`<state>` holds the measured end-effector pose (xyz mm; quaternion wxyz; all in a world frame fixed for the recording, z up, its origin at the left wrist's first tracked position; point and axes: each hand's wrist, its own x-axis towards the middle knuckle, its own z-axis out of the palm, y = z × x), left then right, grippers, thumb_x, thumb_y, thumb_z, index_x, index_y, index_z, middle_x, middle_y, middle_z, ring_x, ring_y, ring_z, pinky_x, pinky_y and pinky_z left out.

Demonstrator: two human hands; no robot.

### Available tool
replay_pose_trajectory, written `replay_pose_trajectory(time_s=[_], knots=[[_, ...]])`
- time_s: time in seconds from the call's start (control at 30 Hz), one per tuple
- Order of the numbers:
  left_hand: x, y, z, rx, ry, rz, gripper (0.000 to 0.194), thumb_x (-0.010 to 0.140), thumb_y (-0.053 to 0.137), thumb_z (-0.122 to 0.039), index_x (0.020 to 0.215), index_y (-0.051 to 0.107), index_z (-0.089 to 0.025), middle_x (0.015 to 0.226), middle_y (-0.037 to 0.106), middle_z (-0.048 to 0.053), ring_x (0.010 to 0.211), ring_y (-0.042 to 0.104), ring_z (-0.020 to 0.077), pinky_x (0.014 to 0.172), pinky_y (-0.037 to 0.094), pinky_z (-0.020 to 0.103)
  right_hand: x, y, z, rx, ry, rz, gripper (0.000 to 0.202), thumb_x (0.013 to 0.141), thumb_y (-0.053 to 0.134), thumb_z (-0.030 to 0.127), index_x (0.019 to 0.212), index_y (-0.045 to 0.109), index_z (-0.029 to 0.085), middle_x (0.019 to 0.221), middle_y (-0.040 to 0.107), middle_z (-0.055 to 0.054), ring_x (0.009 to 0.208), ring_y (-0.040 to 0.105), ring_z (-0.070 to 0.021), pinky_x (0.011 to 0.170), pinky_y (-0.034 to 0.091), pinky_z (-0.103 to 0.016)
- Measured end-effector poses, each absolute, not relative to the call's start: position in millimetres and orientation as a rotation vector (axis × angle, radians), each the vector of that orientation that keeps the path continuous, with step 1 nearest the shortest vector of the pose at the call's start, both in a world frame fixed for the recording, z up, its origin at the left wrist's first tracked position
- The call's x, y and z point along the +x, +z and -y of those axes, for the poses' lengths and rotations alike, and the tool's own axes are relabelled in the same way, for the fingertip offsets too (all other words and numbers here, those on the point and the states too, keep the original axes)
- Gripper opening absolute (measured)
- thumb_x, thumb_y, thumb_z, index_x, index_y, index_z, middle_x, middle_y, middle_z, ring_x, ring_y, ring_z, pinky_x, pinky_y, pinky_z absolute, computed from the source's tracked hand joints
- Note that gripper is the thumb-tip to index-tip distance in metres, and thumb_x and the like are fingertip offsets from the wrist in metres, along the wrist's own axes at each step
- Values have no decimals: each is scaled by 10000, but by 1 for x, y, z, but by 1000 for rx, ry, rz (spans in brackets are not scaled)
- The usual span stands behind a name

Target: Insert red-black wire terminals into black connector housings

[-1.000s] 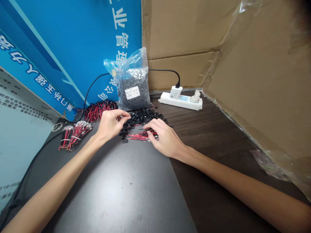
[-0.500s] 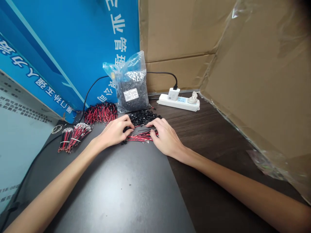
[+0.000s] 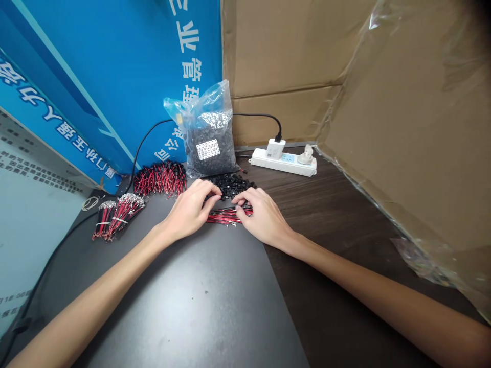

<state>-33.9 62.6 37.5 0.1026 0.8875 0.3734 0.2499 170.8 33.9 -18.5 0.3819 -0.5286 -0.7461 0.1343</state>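
- Curled inward at the left hand (image 3: 194,207), thumb and forefinger nearly meeting; cannot tell whether fully closed or gripping anything.
- Likewise bent at the right hand (image 3: 263,217), thumb and forefinger close together beside the other hand's tips; again cannot tell of any hold, the fingers hiding much.
- Lying just below and between both hands: a loose sheaf of thin red and black wires (image 3: 222,217), partly covered at its right end by the right hand.
- Just beyond the fingertips: a pile of small black plastic pieces (image 3: 232,185).
- Probably at a stage of fine fingertip work over wires and pieces; seemingly calling next for a light, precise pinch and careful lining-up of both hands.
- Farther left on the smooth grey counter (image 3: 180,296): a heap of red wires with black ends (image 3: 159,179) and banded red-and-black wire bundles with silvery tips (image 3: 123,214).
- Behind the pile: a clear plastic bag of black pieces (image 3: 195,135), standing upright.
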Motion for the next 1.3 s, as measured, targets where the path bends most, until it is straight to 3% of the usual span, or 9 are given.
replay_pose_trajectory(time_s=[0.2,0.37,0.57,0.93,1.3], knots=[[-27,31,-59,2438,1031,-1156,83,955,572,-218,959,651,-191,922,708,37,831,631,169,711,492,294,172,-19,-37,-1280,413,1858,179,859,563,62,892,654,213,861,690,-43,857,598,-227,817,470,-389],[-22,29,-57,2276,1170,-1214,76,922,608,-216,906,678,-188,916,728,30,780,651,152,695,511,285,172,-17,-36,-1326,392,1855,103,875,627,131,943,653,204,962,696,-61,920,600,-244,845,461,-399],[-18,23,-51,2238,1239,-1229,75,907,622,-214,868,683,-195,878,723,17,728,625,137,675,511,277,173,-17,-36,-1323,428,1918,208,899,528,61,980,652,207,909,677,-47,898,576,-234,821,445,-381],[-11,13,-42,2163,1575,-1230,118,950,601,-247,1000,698,-204,1041,711,68,965,667,183,771,564,321,175,-21,-41,-1126,495,1817,287,965,421,92,1024,669,224,1001,593,-77,964,594,-220,884,492,-406],[-13,7,-46,2080,1609,-1225,103,922,655,-275,952,722,-202,1001,704,61,908,667,168,743,575,307,174,-13,-38,-1076,571,1792,228,1019,394,186,965,616,200,976,593,-69,902,601,-195,840,483,-350]])
